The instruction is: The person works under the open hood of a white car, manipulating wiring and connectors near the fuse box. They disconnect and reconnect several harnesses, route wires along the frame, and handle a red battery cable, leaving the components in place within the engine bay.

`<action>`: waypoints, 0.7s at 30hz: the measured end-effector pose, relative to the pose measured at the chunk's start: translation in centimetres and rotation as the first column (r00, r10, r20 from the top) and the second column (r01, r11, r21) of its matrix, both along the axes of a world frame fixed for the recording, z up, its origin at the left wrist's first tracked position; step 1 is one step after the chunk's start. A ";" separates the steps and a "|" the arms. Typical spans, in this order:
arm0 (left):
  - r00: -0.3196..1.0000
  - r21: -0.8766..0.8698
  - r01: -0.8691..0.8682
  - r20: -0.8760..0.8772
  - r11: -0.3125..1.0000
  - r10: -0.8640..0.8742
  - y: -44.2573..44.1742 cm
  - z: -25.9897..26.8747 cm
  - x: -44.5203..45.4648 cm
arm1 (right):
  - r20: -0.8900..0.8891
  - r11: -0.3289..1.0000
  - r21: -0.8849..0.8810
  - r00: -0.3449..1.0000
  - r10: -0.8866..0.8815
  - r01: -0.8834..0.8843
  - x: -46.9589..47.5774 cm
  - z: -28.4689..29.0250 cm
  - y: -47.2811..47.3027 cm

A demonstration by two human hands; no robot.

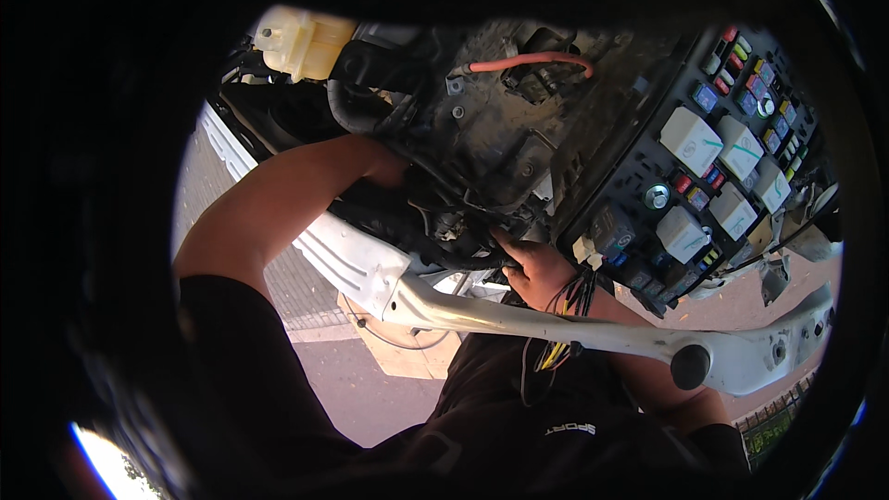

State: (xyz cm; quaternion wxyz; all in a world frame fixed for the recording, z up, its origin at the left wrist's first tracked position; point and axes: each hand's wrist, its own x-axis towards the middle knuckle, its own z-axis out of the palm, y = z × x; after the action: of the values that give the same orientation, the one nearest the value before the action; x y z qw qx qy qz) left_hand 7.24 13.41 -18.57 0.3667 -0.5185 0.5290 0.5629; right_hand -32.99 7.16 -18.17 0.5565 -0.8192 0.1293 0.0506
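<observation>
My left hand (386, 165) reaches down into the engine bay of a vehicle. Its fingers are hidden among dark hoses and brackets. Lower right, my right hand (538, 274) comes up from under a white metal crossbar (500, 316). A black hose (458, 260) runs in between its forefinger and thumb, and the hand appears closed around it. Wires and connectors (455, 226) lie in shadow between my two hands. A bundle of thin black and yellow wires (566, 305) hangs by my right wrist, passing behind the crossbar.
An open fuse box (639, 222) with fuses and white relays stands at right. Behind are a dirty metal tray (479, 114), a red cable (528, 62) and a yellowed plastic reservoir (305, 45). A flattened cardboard piece (410, 354) lies on the ground below the crossbar.
</observation>
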 end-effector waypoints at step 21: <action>0.816 -0.057 -0.550 0.175 0.833 0.551 0.4 11.4 6.6 | 0.018 0.992 -0.128 1.000 0.019 -0.016 -0.3 -1.6 1.5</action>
State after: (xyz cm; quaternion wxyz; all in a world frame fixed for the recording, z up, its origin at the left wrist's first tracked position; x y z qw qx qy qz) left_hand 13.86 13.82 -7.16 0.2346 -0.6996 0.3216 0.5934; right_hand -33.29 8.64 -19.78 0.5037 -0.8547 0.1197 0.0394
